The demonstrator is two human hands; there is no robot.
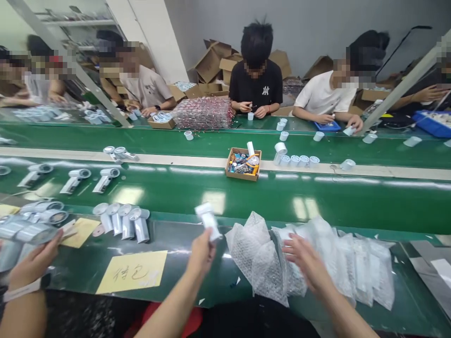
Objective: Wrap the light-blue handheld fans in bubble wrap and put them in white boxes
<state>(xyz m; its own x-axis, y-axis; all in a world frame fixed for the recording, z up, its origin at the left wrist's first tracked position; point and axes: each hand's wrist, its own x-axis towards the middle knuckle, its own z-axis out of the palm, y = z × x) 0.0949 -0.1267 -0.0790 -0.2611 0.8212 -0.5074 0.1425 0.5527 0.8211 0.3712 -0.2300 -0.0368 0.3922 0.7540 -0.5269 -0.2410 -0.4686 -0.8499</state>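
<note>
My left hand (202, 253) is closed around the handle of a small white hair dryer (207, 218), blurred by motion, held over the near bench edge. My right hand (305, 260) has its fingers stretched out, with nothing visible in it. It hovers over or touches a row of bubble-wrap bags (362, 267); which of these I cannot tell. A crumpled bubble-wrap bag (259, 253) lies between my two hands. Left of my left hand, several white hair dryers (139, 225) stand in a row, behind a yellow paper sign (132, 272) with handwriting.
A co-worker's hand (37, 260) at the left holds grey-white dryer bodies (37, 230). Beyond runs a green conveyor belt (176, 190) carrying several dryers (105, 178). A cardboard tray of tools (243, 176) and white cups (294, 160) stand on the middle strip. Several people sit opposite.
</note>
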